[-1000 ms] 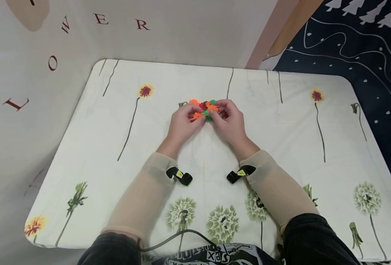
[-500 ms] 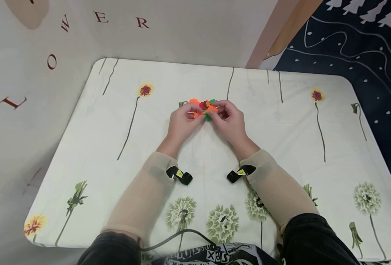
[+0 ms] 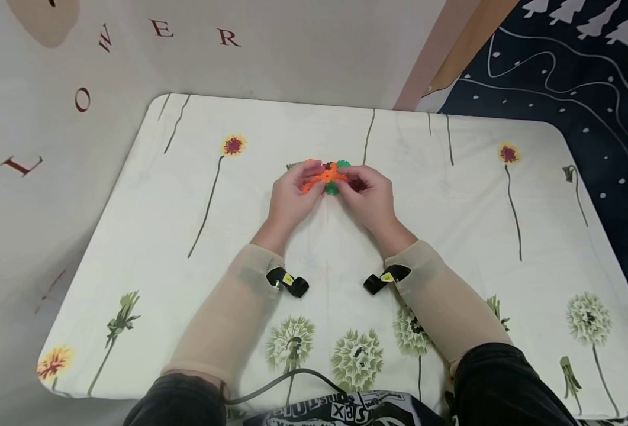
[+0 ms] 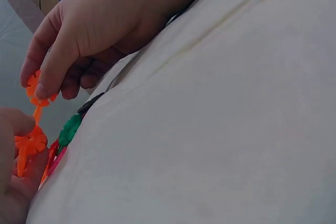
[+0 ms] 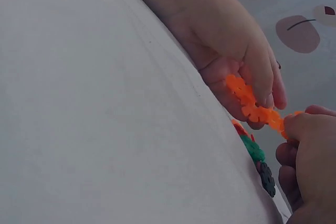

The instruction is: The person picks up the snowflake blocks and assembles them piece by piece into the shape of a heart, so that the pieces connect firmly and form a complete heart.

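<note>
Several orange snowflake discs (image 3: 328,173), flat notched plastic pieces, are linked in a short row between both hands. My left hand (image 3: 292,192) grips one end of the row with thumb and fingers. On the other end, my right hand (image 3: 369,195) pinches a single orange disc (image 4: 41,90) between thumb and index finger. Loose discs lie on the table close beneath the hands: a green disc (image 5: 253,149), a dark disc (image 5: 268,179) and a red disc (image 4: 53,153). Parts of this pile are hidden behind the fingers in the head view.
A white tablecloth (image 3: 441,225) with printed flowers covers the table. Behind it stands a pale wall (image 3: 292,65) with letters, and a dark tree-patterned cloth (image 3: 601,89) hangs at right. A black cable (image 3: 287,374) crosses the near edge.
The orange discs now sit closer together between the hands, in front of the pile. My left hand has turned slightly, its fingers covering more of the pile. The right hand barely shifts.
</note>
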`<control>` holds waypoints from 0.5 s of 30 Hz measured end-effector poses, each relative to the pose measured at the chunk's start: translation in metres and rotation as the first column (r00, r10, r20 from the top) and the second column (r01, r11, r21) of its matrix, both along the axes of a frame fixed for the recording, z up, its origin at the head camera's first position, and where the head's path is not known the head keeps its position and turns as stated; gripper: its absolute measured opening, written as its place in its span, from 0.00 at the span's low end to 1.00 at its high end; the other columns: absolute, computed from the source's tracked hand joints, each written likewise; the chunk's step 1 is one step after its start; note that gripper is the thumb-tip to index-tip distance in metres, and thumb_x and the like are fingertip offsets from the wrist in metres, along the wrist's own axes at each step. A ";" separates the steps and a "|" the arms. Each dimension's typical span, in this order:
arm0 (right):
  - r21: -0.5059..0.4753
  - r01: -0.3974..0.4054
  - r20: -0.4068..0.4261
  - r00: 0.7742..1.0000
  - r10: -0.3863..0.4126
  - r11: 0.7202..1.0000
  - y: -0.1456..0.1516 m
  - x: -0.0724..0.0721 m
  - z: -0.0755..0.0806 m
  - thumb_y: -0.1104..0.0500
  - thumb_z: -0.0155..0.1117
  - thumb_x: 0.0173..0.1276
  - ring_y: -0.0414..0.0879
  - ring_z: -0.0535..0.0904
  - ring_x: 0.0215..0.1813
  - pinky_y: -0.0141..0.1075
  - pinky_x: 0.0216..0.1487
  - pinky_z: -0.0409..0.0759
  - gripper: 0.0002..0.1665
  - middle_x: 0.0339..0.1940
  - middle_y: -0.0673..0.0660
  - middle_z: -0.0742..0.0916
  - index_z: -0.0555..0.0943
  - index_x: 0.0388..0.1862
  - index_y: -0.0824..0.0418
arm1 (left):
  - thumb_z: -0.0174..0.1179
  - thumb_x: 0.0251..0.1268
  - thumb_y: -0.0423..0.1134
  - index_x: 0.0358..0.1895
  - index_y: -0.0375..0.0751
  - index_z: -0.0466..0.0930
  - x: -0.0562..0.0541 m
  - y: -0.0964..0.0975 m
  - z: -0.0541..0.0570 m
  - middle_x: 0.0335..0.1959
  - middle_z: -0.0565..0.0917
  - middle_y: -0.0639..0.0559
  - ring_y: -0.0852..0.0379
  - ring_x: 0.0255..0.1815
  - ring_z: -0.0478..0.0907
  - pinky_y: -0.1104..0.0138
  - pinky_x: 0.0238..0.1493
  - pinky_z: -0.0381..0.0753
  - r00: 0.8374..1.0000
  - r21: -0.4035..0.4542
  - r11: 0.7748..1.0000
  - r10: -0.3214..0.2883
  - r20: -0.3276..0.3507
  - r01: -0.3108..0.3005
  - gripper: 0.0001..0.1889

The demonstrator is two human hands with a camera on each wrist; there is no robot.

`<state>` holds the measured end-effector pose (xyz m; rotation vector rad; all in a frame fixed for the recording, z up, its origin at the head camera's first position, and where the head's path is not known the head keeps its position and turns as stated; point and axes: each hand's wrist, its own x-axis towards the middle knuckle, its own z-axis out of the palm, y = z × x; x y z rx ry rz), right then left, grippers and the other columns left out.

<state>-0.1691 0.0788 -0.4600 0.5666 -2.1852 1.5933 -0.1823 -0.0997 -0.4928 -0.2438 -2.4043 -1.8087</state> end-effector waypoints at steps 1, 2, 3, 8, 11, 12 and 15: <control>0.002 0.001 -0.008 1.000 -0.001 1.000 0.000 0.000 0.000 0.80 0.75 0.62 0.58 0.83 0.33 0.27 0.39 0.80 0.11 0.36 0.71 0.89 0.87 0.44 0.77 | 0.69 0.73 0.30 0.64 0.37 0.84 0.000 0.000 0.000 0.60 0.87 0.49 0.56 0.60 0.84 0.68 0.63 0.81 1.000 0.010 1.000 -0.002 0.004 0.002 0.19; 0.003 0.002 -0.013 1.000 -0.002 1.000 0.000 0.000 0.000 0.80 0.75 0.62 0.59 0.84 0.33 0.27 0.39 0.81 0.10 0.37 0.71 0.89 0.87 0.43 0.77 | 0.70 0.73 0.31 0.63 0.37 0.84 0.000 0.000 -0.001 0.60 0.87 0.49 0.56 0.60 0.84 0.68 0.63 0.81 1.000 0.023 1.000 -0.005 0.004 0.005 0.18; 0.001 0.002 -0.015 1.000 -0.002 1.000 0.000 0.000 0.000 0.80 0.75 0.62 0.60 0.84 0.33 0.27 0.40 0.81 0.10 0.37 0.71 0.89 0.87 0.42 0.78 | 0.70 0.73 0.32 0.61 0.36 0.85 -0.001 0.000 -0.001 0.60 0.88 0.49 0.56 0.59 0.85 0.67 0.61 0.82 1.000 0.042 0.999 -0.002 0.015 0.001 0.16; -0.028 -0.006 0.008 1.000 0.006 1.000 0.000 0.001 0.001 0.81 0.73 0.62 0.66 0.87 0.35 0.25 0.41 0.82 0.07 0.36 0.72 0.89 0.86 0.39 0.79 | 0.68 0.76 0.36 0.50 0.36 0.90 -0.001 0.001 0.001 0.55 0.90 0.49 0.55 0.53 0.88 0.67 0.53 0.87 0.998 0.081 0.996 0.028 0.061 -0.033 0.08; -0.030 -0.013 0.041 0.999 0.014 0.999 0.004 -0.006 -0.013 0.78 0.75 0.64 0.63 0.88 0.36 0.25 0.42 0.83 0.05 0.36 0.70 0.90 0.86 0.38 0.76 | 0.67 0.76 0.32 0.52 0.36 0.90 0.000 0.002 0.001 0.50 0.91 0.47 0.54 0.49 0.89 0.66 0.51 0.87 0.998 0.089 0.996 0.027 0.061 -0.032 0.08; -0.026 -0.010 0.048 0.999 0.011 1.000 0.005 -0.009 -0.017 0.76 0.76 0.64 0.61 0.88 0.36 0.25 0.43 0.83 0.05 0.36 0.68 0.90 0.87 0.37 0.75 | 0.67 0.75 0.30 0.51 0.35 0.89 0.000 0.002 0.001 0.49 0.91 0.46 0.54 0.49 0.89 0.66 0.51 0.88 0.998 0.095 0.995 0.020 0.060 -0.026 0.08; -0.016 -0.001 0.061 0.998 0.002 1.000 0.007 -0.016 -0.030 0.74 0.77 0.64 0.56 0.87 0.37 0.25 0.44 0.83 0.06 0.36 0.66 0.90 0.88 0.38 0.73 | 0.67 0.74 0.28 0.51 0.35 0.89 0.000 0.002 0.001 0.48 0.90 0.45 0.53 0.48 0.88 0.65 0.52 0.87 0.999 0.088 0.996 0.010 0.048 -0.014 0.07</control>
